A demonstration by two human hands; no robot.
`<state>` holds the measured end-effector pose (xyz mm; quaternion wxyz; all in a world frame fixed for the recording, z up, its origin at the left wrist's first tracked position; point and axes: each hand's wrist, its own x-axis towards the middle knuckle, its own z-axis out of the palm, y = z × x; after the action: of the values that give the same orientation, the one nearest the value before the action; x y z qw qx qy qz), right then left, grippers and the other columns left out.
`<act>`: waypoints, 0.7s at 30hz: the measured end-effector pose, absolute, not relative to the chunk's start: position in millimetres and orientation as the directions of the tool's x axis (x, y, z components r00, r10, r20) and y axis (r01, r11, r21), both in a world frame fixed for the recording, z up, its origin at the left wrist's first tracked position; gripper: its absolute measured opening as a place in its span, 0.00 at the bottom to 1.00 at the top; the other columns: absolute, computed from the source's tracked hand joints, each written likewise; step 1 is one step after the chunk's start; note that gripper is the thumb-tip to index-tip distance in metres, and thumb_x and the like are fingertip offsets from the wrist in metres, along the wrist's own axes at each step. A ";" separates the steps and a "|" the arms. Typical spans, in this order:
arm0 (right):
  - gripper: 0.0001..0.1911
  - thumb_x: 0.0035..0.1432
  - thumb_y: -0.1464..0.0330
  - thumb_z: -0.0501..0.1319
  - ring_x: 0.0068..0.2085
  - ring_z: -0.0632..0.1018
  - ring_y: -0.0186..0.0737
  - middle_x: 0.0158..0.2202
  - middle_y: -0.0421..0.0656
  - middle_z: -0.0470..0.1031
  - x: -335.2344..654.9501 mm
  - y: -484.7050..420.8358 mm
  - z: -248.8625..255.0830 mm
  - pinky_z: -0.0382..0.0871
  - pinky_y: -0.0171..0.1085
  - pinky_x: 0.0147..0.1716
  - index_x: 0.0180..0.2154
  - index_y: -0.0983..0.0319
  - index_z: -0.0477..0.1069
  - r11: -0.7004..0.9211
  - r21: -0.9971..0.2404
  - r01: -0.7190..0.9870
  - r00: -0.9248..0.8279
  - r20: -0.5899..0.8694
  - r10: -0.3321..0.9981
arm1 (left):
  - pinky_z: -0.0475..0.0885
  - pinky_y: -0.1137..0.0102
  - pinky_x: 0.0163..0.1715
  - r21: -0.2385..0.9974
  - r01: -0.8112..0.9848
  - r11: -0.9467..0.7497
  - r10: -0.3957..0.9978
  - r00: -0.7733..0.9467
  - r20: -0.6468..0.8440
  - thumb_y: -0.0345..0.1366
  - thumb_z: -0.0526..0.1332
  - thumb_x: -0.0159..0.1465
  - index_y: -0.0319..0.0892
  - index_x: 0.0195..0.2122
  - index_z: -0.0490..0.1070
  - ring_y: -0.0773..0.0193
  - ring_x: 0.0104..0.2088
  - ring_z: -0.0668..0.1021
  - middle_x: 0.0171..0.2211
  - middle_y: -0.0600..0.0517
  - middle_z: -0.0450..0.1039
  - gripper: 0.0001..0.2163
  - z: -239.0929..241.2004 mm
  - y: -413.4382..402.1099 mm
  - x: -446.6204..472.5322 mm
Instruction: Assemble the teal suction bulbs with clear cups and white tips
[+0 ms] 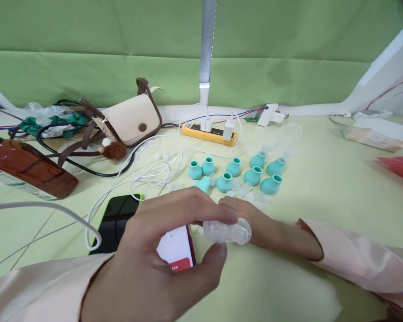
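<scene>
Between the thumb and forefinger of my left hand [137, 264] is a small clear plastic piece, waisted and hollow [226, 230]. My right hand [243, 214] rests lower on the table just behind it, near loose translucent plastic bits [243, 190]; its fingertips are hidden behind my left hand and the piece. Beyond both hands stand several teal rubber bulbs [224, 182] with open necks. A teal piece [203, 184] lies on its side among them, partly covered by my left hand.
Under my left hand lie a lit phone [179, 243] and a dark phone [119, 214]. White cables [154, 174] tangle beside them. Farther back are a yellow power strip [208, 134] and a cream handbag [130, 118]. A brown bottle [30, 167] lies left; a tissue pack [378, 133] sits right.
</scene>
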<state>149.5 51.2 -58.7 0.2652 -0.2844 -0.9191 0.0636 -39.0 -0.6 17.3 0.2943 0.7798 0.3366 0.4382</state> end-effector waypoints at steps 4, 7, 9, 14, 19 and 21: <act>0.08 0.54 0.75 0.52 0.24 0.69 0.34 0.23 0.41 0.68 152.8 53.5 -52.4 0.64 0.32 0.19 0.24 0.63 0.66 0.852 -0.223 0.473 -0.726 0.449 0.521 | 0.70 0.69 0.37 0.762 0.256 -0.595 0.785 0.388 0.483 0.20 0.58 0.50 0.49 0.39 0.67 0.65 0.36 0.74 0.32 0.57 0.72 0.18 17.5 -2.1 -37.5; 0.05 0.55 0.72 0.54 0.28 0.70 0.36 0.25 0.42 0.70 159.1 55.3 -37.6 0.66 0.35 0.24 0.29 0.63 0.68 0.854 -0.237 0.463 -0.689 0.510 0.515 | 0.70 0.70 0.33 0.786 0.259 -0.562 0.810 0.366 0.458 0.21 0.58 0.51 0.50 0.39 0.68 0.65 0.35 0.74 0.32 0.56 0.72 0.18 18.0 0.9 -36.0; 0.03 0.55 0.73 0.56 0.29 0.70 0.35 0.26 0.42 0.70 163.8 52.6 -23.3 0.66 0.36 0.26 0.32 0.63 0.68 0.853 -0.261 0.451 -0.612 0.605 0.509 | 0.70 0.71 0.31 0.795 0.268 -0.544 0.821 0.365 0.438 0.22 0.59 0.50 0.50 0.39 0.69 0.65 0.34 0.74 0.32 0.56 0.73 0.17 17.5 3.8 -35.0; 0.10 0.50 0.78 0.60 0.30 0.70 0.34 0.27 0.43 0.69 170.8 30.8 6.1 0.66 0.36 0.27 0.35 0.62 0.68 0.850 -0.394 0.349 -0.472 0.710 0.523 | 0.69 0.72 0.29 0.782 0.338 -0.523 0.833 0.395 0.387 0.25 0.60 0.52 0.46 0.37 0.69 0.66 0.32 0.74 0.31 0.54 0.73 0.13 12.1 7.0 -32.9; 0.08 0.51 0.77 0.59 0.29 0.70 0.34 0.28 0.44 0.69 168.7 17.5 9.1 0.67 0.35 0.27 0.36 0.65 0.69 0.841 -0.478 0.256 -0.578 0.622 0.529 | 0.68 0.71 0.31 0.789 0.332 -0.517 0.822 0.450 0.349 0.25 0.59 0.54 0.47 0.40 0.68 0.68 0.30 0.73 0.29 0.56 0.70 0.14 7.8 4.2 -31.5; 0.09 0.52 0.77 0.58 0.29 0.70 0.34 0.28 0.44 0.68 168.0 17.6 8.1 0.67 0.35 0.26 0.37 0.64 0.68 0.843 -0.476 0.252 -0.583 0.621 0.525 | 0.68 0.71 0.31 0.799 0.311 -0.514 0.814 0.469 0.342 0.24 0.59 0.54 0.47 0.41 0.68 0.69 0.30 0.72 0.29 0.57 0.70 0.15 8.3 3.8 -30.7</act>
<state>168.0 17.6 8.1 0.3990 -0.2224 -0.8730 0.1707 -30.7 3.8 8.3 0.3391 0.7871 0.3576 0.3711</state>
